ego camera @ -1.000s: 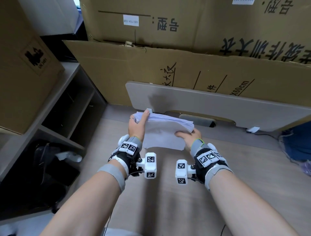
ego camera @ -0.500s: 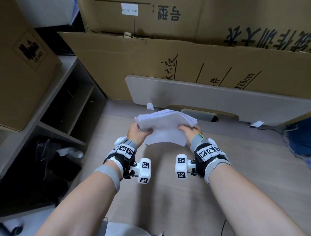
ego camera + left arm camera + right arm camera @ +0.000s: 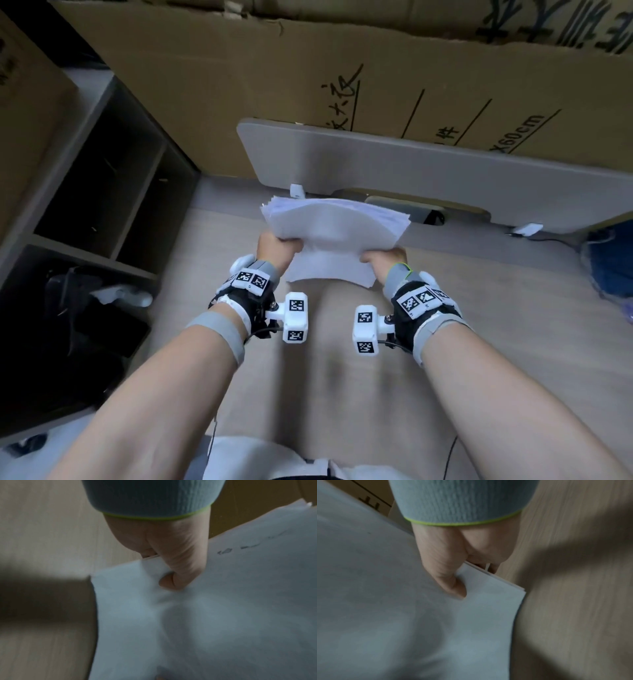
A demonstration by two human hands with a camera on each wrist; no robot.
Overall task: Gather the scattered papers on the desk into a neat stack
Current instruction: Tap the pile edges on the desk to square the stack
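Observation:
A stack of white papers [image 3: 334, 236] is held up above the wooden desk [image 3: 479, 342], bowed upward in the middle, its far edges slightly fanned. My left hand [image 3: 279, 248] grips its left edge and my right hand [image 3: 385, 258] grips its right edge. In the left wrist view the thumb [image 3: 178, 572] presses on top of the papers [image 3: 214, 615] with the fingers hidden underneath. The right wrist view shows the thumb [image 3: 450, 580] pinching the stack [image 3: 402, 615] near its corner the same way.
A grey panel [image 3: 411, 164] stands at the desk's back edge, with large cardboard boxes [image 3: 308, 85] behind it. An open shelf unit [image 3: 102, 192] with dark items sits to the left. A blue bag [image 3: 613, 260] lies at the right edge.
Both hands have shifted from the stack's upper part to its side edges and lifted it; the papers now bow upward between the hands.

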